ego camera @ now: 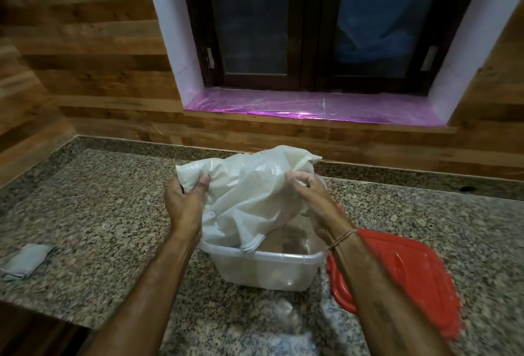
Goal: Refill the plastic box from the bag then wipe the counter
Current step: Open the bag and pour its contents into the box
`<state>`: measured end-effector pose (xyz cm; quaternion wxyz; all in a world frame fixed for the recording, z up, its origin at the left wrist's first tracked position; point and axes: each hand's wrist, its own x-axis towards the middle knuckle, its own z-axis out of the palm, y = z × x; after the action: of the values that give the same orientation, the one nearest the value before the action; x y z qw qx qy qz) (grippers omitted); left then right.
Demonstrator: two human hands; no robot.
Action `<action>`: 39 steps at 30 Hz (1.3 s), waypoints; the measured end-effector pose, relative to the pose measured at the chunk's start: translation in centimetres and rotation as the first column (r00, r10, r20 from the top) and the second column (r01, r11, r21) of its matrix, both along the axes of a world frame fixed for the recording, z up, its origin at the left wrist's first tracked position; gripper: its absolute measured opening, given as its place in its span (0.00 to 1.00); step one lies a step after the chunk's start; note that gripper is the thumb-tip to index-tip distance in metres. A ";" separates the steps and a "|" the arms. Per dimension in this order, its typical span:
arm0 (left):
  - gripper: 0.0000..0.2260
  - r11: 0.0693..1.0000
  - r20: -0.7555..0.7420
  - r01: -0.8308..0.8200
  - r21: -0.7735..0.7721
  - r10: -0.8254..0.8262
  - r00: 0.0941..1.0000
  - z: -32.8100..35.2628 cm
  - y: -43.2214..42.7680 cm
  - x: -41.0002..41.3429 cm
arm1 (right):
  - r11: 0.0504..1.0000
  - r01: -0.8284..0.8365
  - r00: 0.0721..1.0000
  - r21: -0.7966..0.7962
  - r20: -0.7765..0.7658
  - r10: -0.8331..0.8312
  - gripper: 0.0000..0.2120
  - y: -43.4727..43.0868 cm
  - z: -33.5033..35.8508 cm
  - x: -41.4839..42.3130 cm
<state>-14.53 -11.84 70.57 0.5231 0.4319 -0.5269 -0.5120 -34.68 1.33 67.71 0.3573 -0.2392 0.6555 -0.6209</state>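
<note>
A white woven bag (249,196) hangs upside down over a clear plastic box (263,267) on the granite counter (113,213). Its open mouth dips inside the box's near left rim. My left hand (184,199) is shut on the bag's left upper corner. My right hand (309,194) grips the bag's right upper part. Brownish contents show blurred inside the box, under the bag. A folded grey cloth (24,260) lies on the counter at the far left.
The box's red lid (402,276) lies flat on the counter just right of the box, partly under my right forearm. A wood-panelled wall and a dark window with a pink sill (312,106) stand behind the counter. The counter's front edge drops off at lower left.
</note>
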 end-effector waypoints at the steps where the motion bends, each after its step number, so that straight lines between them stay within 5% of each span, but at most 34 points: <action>1: 0.09 1.000 0.003 -0.011 -0.016 0.011 1.000 -0.3 0.1 -0.2 | 0.999 0.035 0.999 0.034 -0.020 -0.034 0.50 -0.2 -0.1 0.6; 8: 0.06 0.998 -0.122 0.042 0.046 -0.036 0.992 -1.6 0.6 -0.3 | 0.971 0.170 0.940 0.168 -0.322 -0.109 0.54 -1.6 -0.9 3.8; 15: 0.05 0.980 -0.217 0.186 0.072 -0.167 0.962 -1.5 0.1 0.2 | 0.897 0.324 0.741 0.299 -0.670 -0.044 0.45 -1.9 -1.3 4.1; 17: 0.06 0.970 -0.264 0.219 0.101 -0.186 0.947 -1.6 -0.2 0.4 | 0.933 0.217 0.836 0.286 -0.549 -0.026 0.44 -1.6 -1.6 3.4; 19: 0.07 0.962 -0.313 0.251 0.112 -0.205 0.927 -1.5 -0.6 0.8 | 0.995 0.053 0.983 0.079 -0.178 -0.038 0.43 -0.7 -1.4 2.8; 21: 0.11 0.951 -0.340 0.292 0.105 -0.241 0.909 -1.4 -0.9 1.2 | 0.989 0.091 0.990 -0.116 0.119 -0.077 0.41 -0.2 -0.6 2.2; 23: 0.12 0.944 -0.346 0.320 0.082 -0.275 0.897 -1.3 -0.8 1.3 | 0.976 0.167 0.964 -0.142 0.230 -0.132 0.49 -0.5 0.1 1.1; 25: 0.07 0.938 -0.327 0.342 0.047 -0.310 0.893 -1.3 -0.7 1.2 | 0.979 0.194 0.957 -0.062 0.231 -0.175 0.57 -1.2 0.5 0.0; 26: 0.05 0.935 -0.308 0.353 0.031 -0.327 0.893 -1.3 -0.6 1.2 | 0.981 0.190 0.961 -0.035 0.212 -0.178 0.53 -1.4 0.6 -0.3; 29: 0.05 0.930 -0.259 0.368 0.023 -0.350 0.900 -1.2 -0.6 1.3 | 0.990 0.136 0.973 -0.042 0.196 -0.125 0.27 -1.5 1.2 -0.8; 33: 0.06 0.936 -0.213 0.349 0.038 -0.334 0.918 -1.5 -0.8 1.7 | 0.983 0.136 0.979 -0.120 0.170 -0.115 0.08 -0.8 1.7 -0.8; 36: 0.07 0.944 -0.236 0.327 0.048 -0.307 0.922 -1.4 -1.2 2.3 | 0.970 0.164 0.983 -0.180 0.107 -0.146 0.10 0.1 1.7 -1.9; 39: 0.20 0.942 -0.292 0.325 0.081 -0.289 0.912 -1.1 -1.6 3.2 | 0.968 0.105 0.994 -0.227 0.012 -0.105 0.11 1.1 2.2 -2.9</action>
<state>-11.37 -13.42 69.51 0.4756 0.3005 -0.4765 -0.6756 -37.54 2.48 69.88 0.2941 -0.2432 0.5921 -0.7097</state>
